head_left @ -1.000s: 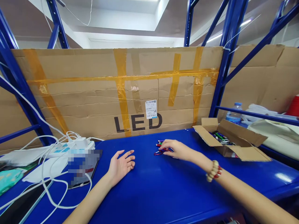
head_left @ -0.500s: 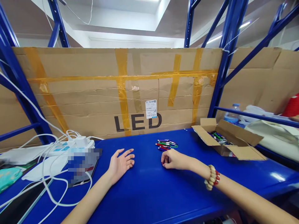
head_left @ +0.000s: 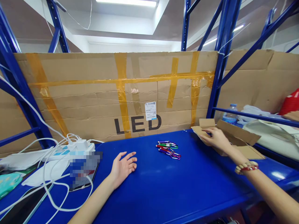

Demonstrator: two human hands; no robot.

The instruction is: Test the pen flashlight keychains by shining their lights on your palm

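Note:
My left hand [head_left: 123, 169] rests palm up on the blue table with loosely curled fingers, empty and open. To its right lies a small row of slim metallic keychain pens with carabiner clips: a purple one [head_left: 168, 153], a red one [head_left: 163, 146] and a green one [head_left: 167, 145] among them. My right hand [head_left: 216, 140] is over the left side of an open cardboard box [head_left: 237, 132], fingers pointing left and apart. Something dark shows between the fingers; I see nothing clearly gripped. The hand hides most of the box's contents.
At left, white cables and a power strip [head_left: 63, 151] lie beside a dark phone-like device [head_left: 95, 169]. A tall cardboard sheet [head_left: 93, 102] stands along the back. Blue rack posts [head_left: 219, 71] flank it. Behind the box are a water bottle [head_left: 230, 114] and a person's hand [head_left: 291, 116].
My right hand has left the row of pens and moved right to the box. Another red pen and clip now show in the row. My left hand stays nearly still.

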